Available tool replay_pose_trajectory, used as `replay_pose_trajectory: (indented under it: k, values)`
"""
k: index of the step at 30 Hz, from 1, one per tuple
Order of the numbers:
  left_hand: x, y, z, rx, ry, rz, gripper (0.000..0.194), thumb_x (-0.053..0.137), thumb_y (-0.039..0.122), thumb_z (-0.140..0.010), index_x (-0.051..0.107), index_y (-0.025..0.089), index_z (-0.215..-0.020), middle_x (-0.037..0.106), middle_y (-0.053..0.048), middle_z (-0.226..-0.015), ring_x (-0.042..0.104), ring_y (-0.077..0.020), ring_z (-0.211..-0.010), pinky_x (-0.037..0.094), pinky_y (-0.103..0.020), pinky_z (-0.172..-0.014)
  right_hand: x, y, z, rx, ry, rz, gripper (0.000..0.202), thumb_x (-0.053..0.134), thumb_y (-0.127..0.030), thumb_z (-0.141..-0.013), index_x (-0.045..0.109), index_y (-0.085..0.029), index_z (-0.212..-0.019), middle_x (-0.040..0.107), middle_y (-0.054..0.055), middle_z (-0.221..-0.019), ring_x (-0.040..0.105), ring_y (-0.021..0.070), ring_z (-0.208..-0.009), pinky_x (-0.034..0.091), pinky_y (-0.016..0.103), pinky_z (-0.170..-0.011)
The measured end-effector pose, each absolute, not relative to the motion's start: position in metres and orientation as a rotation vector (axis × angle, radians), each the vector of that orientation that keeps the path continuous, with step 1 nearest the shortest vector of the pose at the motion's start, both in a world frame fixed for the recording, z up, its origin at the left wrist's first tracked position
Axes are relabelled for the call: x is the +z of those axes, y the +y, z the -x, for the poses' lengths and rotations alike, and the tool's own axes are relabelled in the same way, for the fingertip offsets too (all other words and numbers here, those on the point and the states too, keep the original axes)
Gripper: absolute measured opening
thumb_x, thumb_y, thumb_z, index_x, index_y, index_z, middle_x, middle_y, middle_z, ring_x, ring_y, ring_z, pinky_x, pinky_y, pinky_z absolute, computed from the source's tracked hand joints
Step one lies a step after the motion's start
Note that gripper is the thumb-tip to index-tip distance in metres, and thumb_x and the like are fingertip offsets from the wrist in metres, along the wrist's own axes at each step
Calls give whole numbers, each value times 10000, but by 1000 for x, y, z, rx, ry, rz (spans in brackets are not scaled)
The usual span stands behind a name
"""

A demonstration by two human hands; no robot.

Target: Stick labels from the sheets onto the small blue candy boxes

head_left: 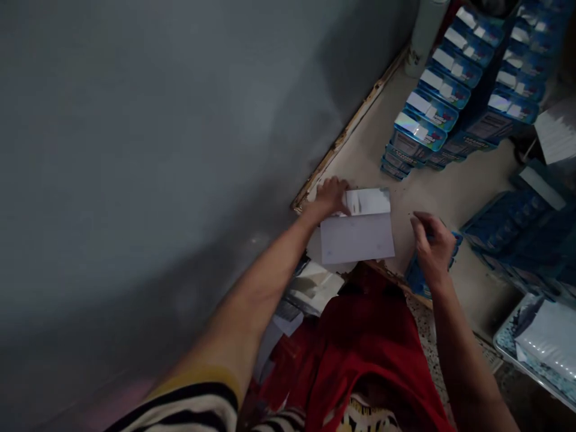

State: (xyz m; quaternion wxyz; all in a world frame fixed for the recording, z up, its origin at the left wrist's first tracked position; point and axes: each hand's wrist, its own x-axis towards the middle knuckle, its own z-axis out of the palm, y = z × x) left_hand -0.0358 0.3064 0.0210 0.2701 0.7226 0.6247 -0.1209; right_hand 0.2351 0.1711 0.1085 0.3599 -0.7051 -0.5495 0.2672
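Note:
My left hand rests at the left edge of a small white sheet with grey printed marks, its thumb and fingers spread apart. Below that lies a plain white rectangular piece, paper or thin card, near the table's front edge. Whether the two pieces are joined I cannot tell. To the right, apart from the paper, my right hand has its thumb and forefinger drawn together. Anything between those fingertips is too small to make out. Partly behind this hand sits a blue pack at the table edge.
Stacked blue boxes stand in rows at the back right, with more blue packs farther right. A grey wall borders the table on the left. At lower right, a tray holds a white plastic-wrapped bundle.

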Motion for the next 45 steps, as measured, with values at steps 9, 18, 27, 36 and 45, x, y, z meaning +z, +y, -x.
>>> replay_pose_trajectory:
  k: [9, 18, 27, 36, 45]
  values:
    - [-12, 263, 47, -81, 1637, -1813, 364, 673, 303, -992, 711, 213, -1343, 711, -141, -1368, 598, -327, -1347, 417, -414, -1110, 4, 249, -179, 597, -2142, 1746, 356, 557, -141, -996, 769, -180, -1279, 780, 130, -1236, 609, 319, -1159, 462, 478, -1074]
    - [-3, 271, 47, 134, 1565, -1713, 308, 592, 281, -1014, 786, 190, -1236, 781, -131, -1263, 694, -282, -1207, 485, -362, -1036, -4, 267, -135, 521, -2371, 1736, 331, 513, -302, -1096, 766, -217, -1291, 772, 136, -1276, 570, 347, -1199, 418, 487, -991]
    - [-3, 276, 41, 43, 1532, -1562, 288, 570, 300, -974, 801, 156, -1066, 781, -77, -947, 680, -231, -927, 488, -305, -816, -11, 216, -153, 612, -2425, 1674, 406, 471, -176, -1102, 671, -197, -1454, 640, 117, -1558, 536, 307, -1434, 357, 471, -1150]
    - [25, 272, 27, -242, 1646, -1857, 333, 480, 338, -1049, 771, 222, -1163, 782, -130, -1249, 663, -324, -1267, 438, -430, -1033, 10, 188, -162, 571, -2277, 1695, 263, 552, -301, -1098, 794, -291, -1201, 777, 62, -1356, 629, 291, -1252, 359, 471, -1016]
    - [39, 275, 22, -286, 1580, -1895, 336, 474, 323, -1056, 760, 204, -1186, 779, -134, -1268, 667, -331, -1263, 431, -431, -1024, 12, 186, -172, 520, -2220, 1723, 283, 527, -270, -1105, 790, -297, -1204, 745, 37, -1425, 603, 297, -1259, 347, 464, -996]
